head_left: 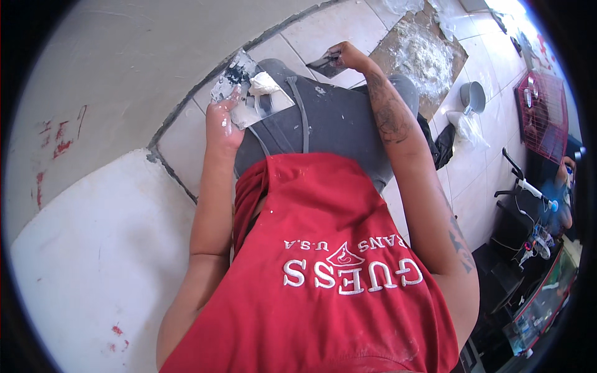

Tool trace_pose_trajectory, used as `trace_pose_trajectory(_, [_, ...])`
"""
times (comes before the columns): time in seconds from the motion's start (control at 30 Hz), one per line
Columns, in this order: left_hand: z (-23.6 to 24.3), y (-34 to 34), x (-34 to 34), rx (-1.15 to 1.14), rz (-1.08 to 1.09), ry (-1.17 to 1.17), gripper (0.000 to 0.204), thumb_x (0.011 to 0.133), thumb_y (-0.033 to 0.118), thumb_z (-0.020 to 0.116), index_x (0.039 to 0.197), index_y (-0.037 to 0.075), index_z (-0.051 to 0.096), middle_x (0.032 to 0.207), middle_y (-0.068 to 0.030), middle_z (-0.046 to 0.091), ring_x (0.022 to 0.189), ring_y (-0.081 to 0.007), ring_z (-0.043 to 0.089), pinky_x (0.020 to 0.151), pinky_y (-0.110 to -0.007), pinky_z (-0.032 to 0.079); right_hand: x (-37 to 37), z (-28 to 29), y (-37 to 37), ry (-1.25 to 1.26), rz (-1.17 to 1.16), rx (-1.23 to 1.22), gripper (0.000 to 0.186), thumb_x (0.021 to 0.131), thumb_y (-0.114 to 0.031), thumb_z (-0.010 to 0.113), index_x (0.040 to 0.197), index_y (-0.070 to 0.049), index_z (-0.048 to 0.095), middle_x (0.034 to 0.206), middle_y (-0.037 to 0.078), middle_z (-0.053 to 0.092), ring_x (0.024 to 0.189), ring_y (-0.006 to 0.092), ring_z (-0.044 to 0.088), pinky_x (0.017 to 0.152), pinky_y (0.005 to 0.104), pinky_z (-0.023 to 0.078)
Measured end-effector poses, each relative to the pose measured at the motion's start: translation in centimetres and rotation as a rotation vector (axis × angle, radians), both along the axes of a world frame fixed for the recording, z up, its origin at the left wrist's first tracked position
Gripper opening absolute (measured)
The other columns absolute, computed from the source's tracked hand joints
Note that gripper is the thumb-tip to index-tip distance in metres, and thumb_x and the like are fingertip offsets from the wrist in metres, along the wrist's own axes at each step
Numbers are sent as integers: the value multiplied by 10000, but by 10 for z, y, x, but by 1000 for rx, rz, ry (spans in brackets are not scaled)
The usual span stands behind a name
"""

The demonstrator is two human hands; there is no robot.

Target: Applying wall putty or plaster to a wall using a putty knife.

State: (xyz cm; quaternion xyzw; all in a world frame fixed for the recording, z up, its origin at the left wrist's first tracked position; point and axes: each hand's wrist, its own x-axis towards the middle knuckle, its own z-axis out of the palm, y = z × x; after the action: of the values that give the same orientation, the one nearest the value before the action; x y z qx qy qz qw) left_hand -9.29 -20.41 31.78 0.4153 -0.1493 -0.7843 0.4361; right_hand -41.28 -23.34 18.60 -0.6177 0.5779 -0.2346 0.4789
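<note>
My left hand, fingers smeared white, grips the edge of a flat rectangular metal plate. White paste coats much of the plate, and a thick lump of plaster sits on it. In front of my lap, close to the floor, my right hand is closed around a putty knife with a wide dark blade. The two tools are apart, the plate over my left thigh and the knife farther to the right. My right fingers partly cover the knife's handle.
A grey wall runs along my left. White powder is heaped on a brown board at the far right. Nearby are a grey pot and a white plastic bag. A red wire cage stands farther right.
</note>
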Motion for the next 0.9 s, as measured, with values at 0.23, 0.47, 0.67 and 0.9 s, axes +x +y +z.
trace_pose_trajectory(0.23, [6,-1,-4,-13,14,-76,246,747,-1,469,990,-31,488,931,-95,550,824,-194,551,716,-322,464,-11,37,-3,-298,-330,-191,159,644,-13,642,796,-8,596,670,-14,561,596,59,484,542,209,416])
trace_pose_trajectory(0.47, [10,-3,-3,-47,-33,-156,271,734,1,488,1005,-15,489,932,-85,550,824,-183,551,718,-314,462,-84,141,52,-1034,-673,-506,312,739,48,441,1050,27,437,976,147,522,891,251,523,774,374,431])
trace_pose_trajectory(0.67, [6,-13,-24,-32,-114,-90,346,711,13,460,1056,-14,460,981,-93,531,868,-214,537,748,-337,449,-142,242,143,-535,-976,-962,330,719,2,443,1046,49,439,947,146,533,820,241,545,735,333,443])
trace_pose_trajectory(0.9, [11,-7,-36,9,-157,-79,351,702,-1,407,1049,-30,450,989,-118,523,872,-226,537,761,-352,443,-155,206,156,-831,-968,-428,157,758,-121,469,801,0,560,720,55,561,653,163,527,607,283,436])
